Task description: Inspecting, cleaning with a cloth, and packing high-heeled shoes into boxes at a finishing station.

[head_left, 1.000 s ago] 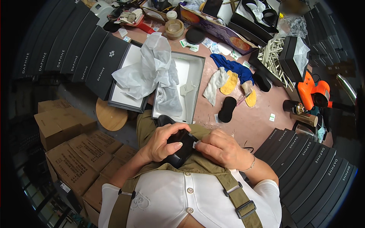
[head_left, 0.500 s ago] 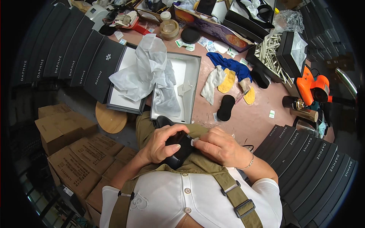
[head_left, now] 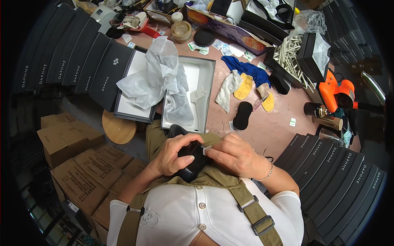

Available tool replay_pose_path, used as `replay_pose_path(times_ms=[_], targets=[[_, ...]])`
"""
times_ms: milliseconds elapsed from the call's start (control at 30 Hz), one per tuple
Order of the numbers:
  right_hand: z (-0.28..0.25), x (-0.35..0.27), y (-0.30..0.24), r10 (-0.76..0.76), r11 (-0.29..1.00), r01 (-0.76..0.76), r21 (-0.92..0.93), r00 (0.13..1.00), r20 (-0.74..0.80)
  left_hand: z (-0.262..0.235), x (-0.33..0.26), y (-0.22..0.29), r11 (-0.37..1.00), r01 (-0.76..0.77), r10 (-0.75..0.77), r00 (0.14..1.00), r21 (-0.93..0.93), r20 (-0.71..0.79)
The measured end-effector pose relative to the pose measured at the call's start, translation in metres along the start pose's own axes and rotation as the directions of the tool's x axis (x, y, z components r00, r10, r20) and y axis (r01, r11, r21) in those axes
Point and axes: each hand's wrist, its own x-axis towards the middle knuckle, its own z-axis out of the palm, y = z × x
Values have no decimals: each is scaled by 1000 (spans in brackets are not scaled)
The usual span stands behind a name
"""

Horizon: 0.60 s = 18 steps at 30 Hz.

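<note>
A black shoe (head_left: 192,169) with a glossy surface rests in my lap. My left hand (head_left: 172,158) is closed round it, fingers over the far side and thumb on the near side. Against the shoe's right edge, my right hand (head_left: 236,155) pinches a small white wad (head_left: 206,149), perhaps cloth or tissue. Its fingers hide most of the wad. Just beyond my lap lies an open shoebox (head_left: 209,82) with white tissue paper (head_left: 158,78) and a white tag (head_left: 197,96) in it.
Black shoeboxes stand in rows at left (head_left: 61,53) and right (head_left: 336,176). On the pinkish table are a black pad (head_left: 243,115), yellow pieces (head_left: 243,85), a blue cloth (head_left: 248,70), a box of white sticks (head_left: 289,57) and an orange heat gun (head_left: 334,90). Cardboard cartons (head_left: 90,176) sit lower left.
My right hand has shifted slightly left and away from me along the shoe's edge, with the white wad in its fingers. My left hand keeps its hold on the shoe.
</note>
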Motion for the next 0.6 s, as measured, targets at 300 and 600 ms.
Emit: replay_pose_path(times_ms=[300, 600], targets=[[-3, 5, -2, -19, 1000, 19, -3, 1000, 14, -1, 0, 0, 1000, -4, 4, 1000, 30, 11], [0, 6, 2, -33, 999, 33, 24, 999, -1, -2, 0, 1, 1000, -20, 20, 1000, 24, 10]])
